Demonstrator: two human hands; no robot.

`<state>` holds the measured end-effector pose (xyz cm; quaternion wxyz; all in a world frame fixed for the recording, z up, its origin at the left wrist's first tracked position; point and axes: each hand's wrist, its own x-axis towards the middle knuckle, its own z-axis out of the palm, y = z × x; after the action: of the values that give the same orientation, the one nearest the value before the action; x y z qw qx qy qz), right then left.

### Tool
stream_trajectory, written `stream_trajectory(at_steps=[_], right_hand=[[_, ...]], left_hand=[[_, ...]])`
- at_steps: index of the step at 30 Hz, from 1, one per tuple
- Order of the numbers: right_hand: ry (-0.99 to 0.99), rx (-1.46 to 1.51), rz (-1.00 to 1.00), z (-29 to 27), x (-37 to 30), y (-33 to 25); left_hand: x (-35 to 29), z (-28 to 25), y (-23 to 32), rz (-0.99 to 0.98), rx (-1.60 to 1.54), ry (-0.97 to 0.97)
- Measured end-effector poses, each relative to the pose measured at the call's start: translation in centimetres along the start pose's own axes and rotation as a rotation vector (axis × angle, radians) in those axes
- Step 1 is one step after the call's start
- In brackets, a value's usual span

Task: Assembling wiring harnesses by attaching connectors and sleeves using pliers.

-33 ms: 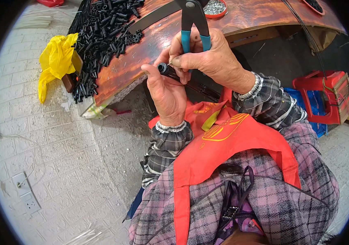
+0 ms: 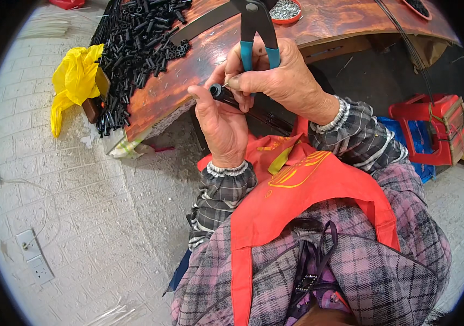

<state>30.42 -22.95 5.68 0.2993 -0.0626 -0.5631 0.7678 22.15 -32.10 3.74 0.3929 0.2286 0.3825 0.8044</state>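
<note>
My left hand (image 2: 222, 127) is wrapped around a slim black tube (image 2: 270, 120), its thumb sticking up. The tube's round hollow end (image 2: 216, 91) points up and to the left, and its shaft slants down toward my lap. In my right hand (image 2: 291, 81) are pliers (image 2: 259, 42) with teal grips, black upper handles and jaws pointing up past the picture's top edge. My right thumb and forefinger also pinch a tiny thin metal piece (image 2: 226, 85) beside the tube's end. My left fingers are partly hidden behind the tube and my right hand.
A heap of short black tubular pieces (image 2: 139, 41) covers the left of the reddish wooden table (image 2: 161, 95). Beyond the pliers stands a red bowl (image 2: 291, 20) of small metal parts. A yellow plastic bag (image 2: 77, 73) hangs at the left edge, and a red stool (image 2: 424, 127) is at the right.
</note>
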Motion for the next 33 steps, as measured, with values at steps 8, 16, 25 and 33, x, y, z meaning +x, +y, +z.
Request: stream_trajectory(at_steps=[8, 16, 25, 33], right_hand=[[0.01, 0.044, -0.009, 0.1, -0.1, -0.1], [0.008, 0.06, 0.004, 0.2, -0.2, 0.0], [-0.009, 0.004, -0.025, 0.5, -0.2, 0.4], [-0.045, -0.153, -0.216, 1.1, -0.6, 0.7]], left_hand=[[-0.1, -0.3, -0.2, -0.021, -0.004, 0.016], [-0.3, -0.3, 0.0, -0.014, 0.001, 0.004], [-0.3, -0.7, 0.2, -0.001, 0.023, 0.024], [-0.7, -0.9, 0.5, 0.016, 0.006, 0.037]])
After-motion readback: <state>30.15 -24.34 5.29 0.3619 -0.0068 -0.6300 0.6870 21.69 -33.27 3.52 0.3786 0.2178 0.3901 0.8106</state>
